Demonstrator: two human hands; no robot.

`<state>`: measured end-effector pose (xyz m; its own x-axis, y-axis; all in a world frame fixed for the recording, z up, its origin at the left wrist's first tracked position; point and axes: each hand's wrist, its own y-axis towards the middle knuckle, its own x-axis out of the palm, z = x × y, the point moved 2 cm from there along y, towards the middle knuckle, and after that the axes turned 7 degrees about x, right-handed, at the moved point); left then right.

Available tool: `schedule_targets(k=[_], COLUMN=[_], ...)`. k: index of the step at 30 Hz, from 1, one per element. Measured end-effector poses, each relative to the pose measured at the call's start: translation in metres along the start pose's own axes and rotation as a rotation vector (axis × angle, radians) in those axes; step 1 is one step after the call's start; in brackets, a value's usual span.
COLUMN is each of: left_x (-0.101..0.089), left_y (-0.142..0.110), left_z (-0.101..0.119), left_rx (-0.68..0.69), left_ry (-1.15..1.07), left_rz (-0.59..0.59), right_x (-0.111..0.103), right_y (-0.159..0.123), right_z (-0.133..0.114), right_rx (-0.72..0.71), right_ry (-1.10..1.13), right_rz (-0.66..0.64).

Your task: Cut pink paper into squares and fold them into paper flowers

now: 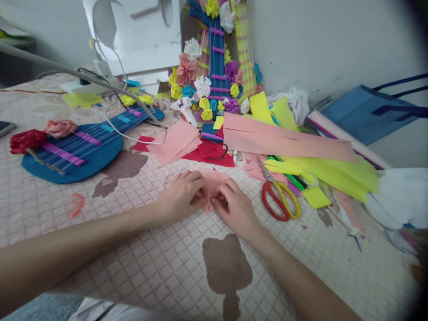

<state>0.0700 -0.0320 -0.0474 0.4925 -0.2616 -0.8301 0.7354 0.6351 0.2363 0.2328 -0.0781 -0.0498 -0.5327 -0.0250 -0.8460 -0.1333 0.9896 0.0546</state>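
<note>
Between my two hands is a piece of pink paper [214,179], gathered into folds at its near edge. My left hand [183,196] pinches it from the left, thumb against fingers. From the right, my right hand [236,207] pinches the same gathered spot, its fingers curled. Just right of my right hand lie scissors [280,196] with one red and one yellow handle, blades pointing away. Beyond my hands are a stack of pink paper sheets [175,141] and red paper [209,151].
A blue paper guitar [83,147] with paper roses lies at left. Pink [284,137] and yellow strips [337,171] cover the right side. A white glue gun [184,109] stands behind, near decorated guitars [217,58] against the wall. A white cable [133,136] loops over the table.
</note>
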Motion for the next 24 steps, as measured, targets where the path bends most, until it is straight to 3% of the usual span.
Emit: schedule_targets(k=[24], left_x=[0.0016], left_y=[-0.0006], left_z=[-0.0001], left_rx=[-0.003], left_ry=[-0.004], left_rz=[0.022], right_x=[0.0019], right_y=[0.0023], right_z=[0.0014], right_rx=[0.037], right_ry=[0.014], right_rz=[0.024])
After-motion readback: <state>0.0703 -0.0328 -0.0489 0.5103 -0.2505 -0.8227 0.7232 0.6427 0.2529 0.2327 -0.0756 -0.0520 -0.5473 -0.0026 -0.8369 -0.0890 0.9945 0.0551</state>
